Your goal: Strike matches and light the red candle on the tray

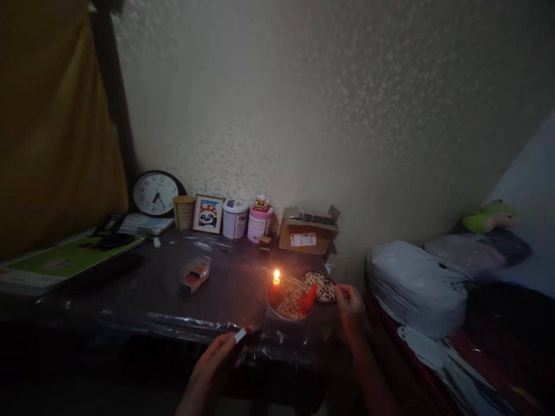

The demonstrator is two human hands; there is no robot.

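My left hand [217, 352], low at the table's front edge, has its fingers closed around a small white matchbox [240, 335]; its far end is dark and hard to see. My right hand [350, 303] is pinched at the right rim of a dark dish [333, 282] holding many thin pale sticks, some dark-tipped. Whatever its fingertips hold, if anything, is too small to make out. In front of that dish stands a round tray [281, 316] with more sticks, a short lit candle [276, 282] at its left and a red lump, like melted wax, [307, 300] at its right.
Along the wall stand a clock [156, 193], a framed panda picture [208, 214], two tins [235, 219] and an open cardboard box [306, 231]. A flat brown pack [195, 274] lies on the plastic-covered table [160, 300]. Right of it sits a white bag [416, 283].
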